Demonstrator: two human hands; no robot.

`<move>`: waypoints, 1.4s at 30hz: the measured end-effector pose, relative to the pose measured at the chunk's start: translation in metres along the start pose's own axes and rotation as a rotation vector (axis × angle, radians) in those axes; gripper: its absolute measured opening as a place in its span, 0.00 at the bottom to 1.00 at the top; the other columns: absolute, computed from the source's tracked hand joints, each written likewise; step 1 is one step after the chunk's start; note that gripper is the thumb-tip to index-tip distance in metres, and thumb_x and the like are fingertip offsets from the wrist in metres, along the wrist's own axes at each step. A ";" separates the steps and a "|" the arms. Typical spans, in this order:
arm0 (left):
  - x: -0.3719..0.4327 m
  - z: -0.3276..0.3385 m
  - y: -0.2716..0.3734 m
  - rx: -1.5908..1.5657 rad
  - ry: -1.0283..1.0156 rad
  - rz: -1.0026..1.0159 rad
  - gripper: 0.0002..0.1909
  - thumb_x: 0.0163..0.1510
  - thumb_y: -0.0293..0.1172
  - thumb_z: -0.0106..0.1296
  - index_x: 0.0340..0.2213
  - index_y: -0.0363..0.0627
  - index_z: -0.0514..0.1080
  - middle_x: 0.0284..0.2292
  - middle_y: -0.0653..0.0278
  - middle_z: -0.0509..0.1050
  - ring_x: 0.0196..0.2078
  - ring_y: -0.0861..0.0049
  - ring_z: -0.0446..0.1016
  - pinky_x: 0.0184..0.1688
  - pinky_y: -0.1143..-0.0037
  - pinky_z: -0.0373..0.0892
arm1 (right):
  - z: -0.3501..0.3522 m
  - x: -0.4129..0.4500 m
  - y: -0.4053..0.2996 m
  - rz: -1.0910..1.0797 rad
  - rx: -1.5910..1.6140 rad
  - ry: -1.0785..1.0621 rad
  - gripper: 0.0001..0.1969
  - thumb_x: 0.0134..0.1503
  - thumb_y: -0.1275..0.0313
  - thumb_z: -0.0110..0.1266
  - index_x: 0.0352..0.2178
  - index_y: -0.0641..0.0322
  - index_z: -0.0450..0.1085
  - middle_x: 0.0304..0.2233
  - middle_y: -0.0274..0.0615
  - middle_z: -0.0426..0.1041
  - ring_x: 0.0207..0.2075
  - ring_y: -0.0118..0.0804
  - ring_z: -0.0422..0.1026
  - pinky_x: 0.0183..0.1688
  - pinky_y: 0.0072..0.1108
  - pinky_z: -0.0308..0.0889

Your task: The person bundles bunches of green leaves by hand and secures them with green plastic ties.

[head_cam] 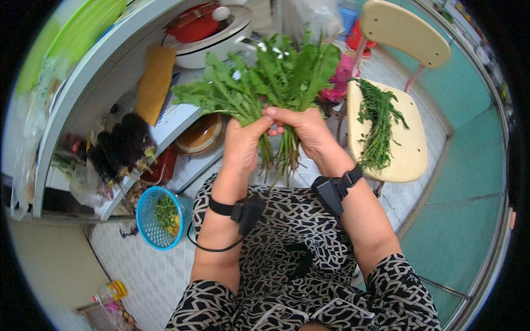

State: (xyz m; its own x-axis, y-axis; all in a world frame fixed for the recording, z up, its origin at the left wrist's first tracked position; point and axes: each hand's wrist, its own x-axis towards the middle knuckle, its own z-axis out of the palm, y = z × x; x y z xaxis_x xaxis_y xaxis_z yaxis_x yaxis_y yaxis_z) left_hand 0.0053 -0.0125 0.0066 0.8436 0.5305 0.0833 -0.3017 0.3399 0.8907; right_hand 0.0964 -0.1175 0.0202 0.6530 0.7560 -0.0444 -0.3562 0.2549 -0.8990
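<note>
Two bunches of leafy greens are held side by side above my lap, leaves pointing away from me and thin reddish stems hanging towards me. My left hand (pixel 247 138) is closed round the stems of the left bunch (pixel 232 93). Round the stems of the right bunch (pixel 296 76) my right hand (pixel 302 124) is closed, its thumb meeting the left thumb between the bunches. A bundle of darker, finer greens (pixel 377 128) lies on the cream chair seat (pixel 408 155) at the right.
A blue plastic basket (pixel 143 231) with green and yellow scraps stands on the tiled floor, lower left. Shelves at the left bear dark eggplants (pixel 122 142), a white pan with a glass lid (pixel 192 60) and a brown bowl (pixel 203 134). An oil bottle (pixel 114 291) is at bottom left.
</note>
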 end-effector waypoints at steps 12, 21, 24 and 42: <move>0.004 0.000 0.000 0.038 0.111 -0.006 0.20 0.54 0.28 0.53 0.48 0.33 0.65 0.34 0.60 0.75 0.34 0.77 0.74 0.31 0.80 0.69 | 0.000 0.001 0.000 -0.025 0.120 0.090 0.10 0.51 0.71 0.58 0.32 0.69 0.73 0.26 0.38 0.74 0.27 0.29 0.73 0.30 0.17 0.68; 0.001 -0.004 0.001 -0.028 0.063 -0.098 0.20 0.56 0.33 0.50 0.49 0.38 0.67 0.32 0.68 0.71 0.29 0.83 0.67 0.28 0.80 0.66 | -0.011 0.003 -0.003 -0.046 -0.007 0.197 0.11 0.50 0.67 0.60 0.19 0.61 0.70 0.18 0.32 0.68 0.19 0.25 0.66 0.24 0.17 0.59; 0.003 -0.007 0.001 -0.149 0.064 -0.115 0.19 0.56 0.31 0.48 0.47 0.35 0.68 0.36 0.65 0.72 0.28 0.83 0.67 0.26 0.81 0.66 | -0.008 0.002 -0.004 -0.022 0.007 0.163 0.12 0.51 0.66 0.59 0.18 0.60 0.69 0.17 0.32 0.67 0.19 0.24 0.66 0.23 0.16 0.58; 0.003 0.000 -0.001 -0.060 0.057 -0.024 0.16 0.52 0.24 0.54 0.43 0.35 0.65 0.33 0.61 0.74 0.31 0.77 0.73 0.31 0.79 0.70 | 0.005 -0.003 -0.004 -0.015 0.091 0.049 0.11 0.51 0.72 0.58 0.32 0.72 0.72 0.27 0.39 0.74 0.22 0.25 0.68 0.24 0.16 0.64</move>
State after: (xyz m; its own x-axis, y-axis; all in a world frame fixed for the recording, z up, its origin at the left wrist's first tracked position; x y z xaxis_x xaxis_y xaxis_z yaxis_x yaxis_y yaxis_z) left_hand 0.0077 -0.0113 0.0060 0.8246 0.5646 0.0353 -0.3096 0.3983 0.8634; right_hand 0.0929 -0.1179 0.0260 0.6897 0.7221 -0.0541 -0.4036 0.3213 -0.8567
